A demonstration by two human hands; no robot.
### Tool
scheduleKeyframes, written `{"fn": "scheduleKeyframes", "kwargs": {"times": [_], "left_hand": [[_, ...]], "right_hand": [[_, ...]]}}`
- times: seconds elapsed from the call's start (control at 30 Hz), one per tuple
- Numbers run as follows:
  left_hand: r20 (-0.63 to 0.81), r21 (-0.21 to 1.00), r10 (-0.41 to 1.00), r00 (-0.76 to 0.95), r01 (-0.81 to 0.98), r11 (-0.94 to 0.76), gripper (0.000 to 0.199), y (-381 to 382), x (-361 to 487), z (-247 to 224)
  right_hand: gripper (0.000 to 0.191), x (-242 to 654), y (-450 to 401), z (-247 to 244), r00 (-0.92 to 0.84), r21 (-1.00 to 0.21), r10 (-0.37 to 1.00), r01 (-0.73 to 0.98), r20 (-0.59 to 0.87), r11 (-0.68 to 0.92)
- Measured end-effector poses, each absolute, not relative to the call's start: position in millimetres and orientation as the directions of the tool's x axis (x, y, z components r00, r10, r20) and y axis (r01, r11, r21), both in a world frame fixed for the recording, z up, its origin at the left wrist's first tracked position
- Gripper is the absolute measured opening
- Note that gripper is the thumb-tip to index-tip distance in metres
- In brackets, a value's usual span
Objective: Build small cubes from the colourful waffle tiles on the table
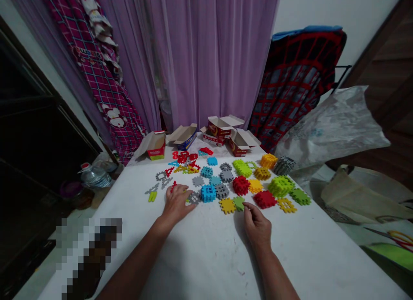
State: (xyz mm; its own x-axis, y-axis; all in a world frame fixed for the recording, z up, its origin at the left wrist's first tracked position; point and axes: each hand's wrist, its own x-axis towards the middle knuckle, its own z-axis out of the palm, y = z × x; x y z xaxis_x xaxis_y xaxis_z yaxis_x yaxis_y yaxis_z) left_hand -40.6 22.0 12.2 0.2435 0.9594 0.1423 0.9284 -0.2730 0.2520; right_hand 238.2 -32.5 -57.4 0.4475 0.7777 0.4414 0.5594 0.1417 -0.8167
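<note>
Many flat plastic interlocking pieces with notched edges lie on the white table. My left hand (177, 204) is over the left group, fingers and thumb apart, partly covering a red piece (174, 186) and some lime green. By its thumb lies a grey tile (194, 198), and a blue stack (208, 193) stands to the right. My right hand (259, 222) is closed, its fingertips at the right edge of a green tile (238, 203). Beside that tile is a yellow tile (227, 206). A red stack (265, 199) sits just beyond the right hand.
Open cardboard boxes stand along the back edge, among them a red one (156, 146), a blue one (183, 137) and a maroon one (239, 144). Lime stacks (280, 186) and a dark grey stack (284, 165) are at the right. A plastic bottle (95, 176) stands left of the table.
</note>
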Motion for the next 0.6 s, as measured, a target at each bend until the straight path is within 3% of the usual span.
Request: {"fn": "scheduleKeyframes", "kwargs": {"times": [0.1, 0.3, 0.6], "left_hand": [[0.110, 0.224, 0.960, 0.256, 0.935, -0.275, 0.047, 21.7, -32.9, 4.3], [0.094, 0.230, 0.963, 0.251, 0.936, -0.267, 0.034, 28.7, -34.5, 3.0], [0.147, 0.320, 0.968, 0.205, 0.916, -0.242, 0.046, 20.6, -53.1, 22.9]], "right_hand": [[0.040, 234.7, -35.1, -59.1, 0.432, -0.801, 0.781, 0.582, 0.451, 0.141], [0.042, 234.2, -38.0, -60.9, 0.382, -0.759, 0.795, 0.634, 0.472, 0.146], [0.043, 232.1, -38.7, -59.6, 0.408, -0.761, 0.780, 0.636, 0.475, 0.131]]}}
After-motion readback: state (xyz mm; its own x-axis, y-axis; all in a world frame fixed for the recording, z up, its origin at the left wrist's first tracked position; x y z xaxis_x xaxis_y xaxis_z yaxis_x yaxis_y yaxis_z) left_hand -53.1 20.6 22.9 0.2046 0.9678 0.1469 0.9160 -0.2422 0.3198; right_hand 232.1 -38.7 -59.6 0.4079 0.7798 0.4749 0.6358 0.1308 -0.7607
